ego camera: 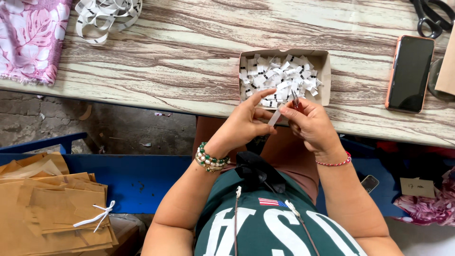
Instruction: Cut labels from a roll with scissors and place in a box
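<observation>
My left hand (246, 121) pinches a small white label strip (274, 117) at the table's near edge. My right hand (310, 124) grips small snips (295, 99) whose blades point up toward the strip's end. Just beyond both hands sits an open cardboard box (324, 71) filled with several cut white labels with black marks (279, 78). A beaded bracelet is on my left wrist, a red thread band on my right.
A wood-grain table (189, 57) carries a coil of white label tape (106, 14), pink floral cloth (31, 38), a phone in an orange case (410, 73) and black scissors (433, 16). Brown paper pieces (47, 208) lie lower left beside a blue bench (137, 178).
</observation>
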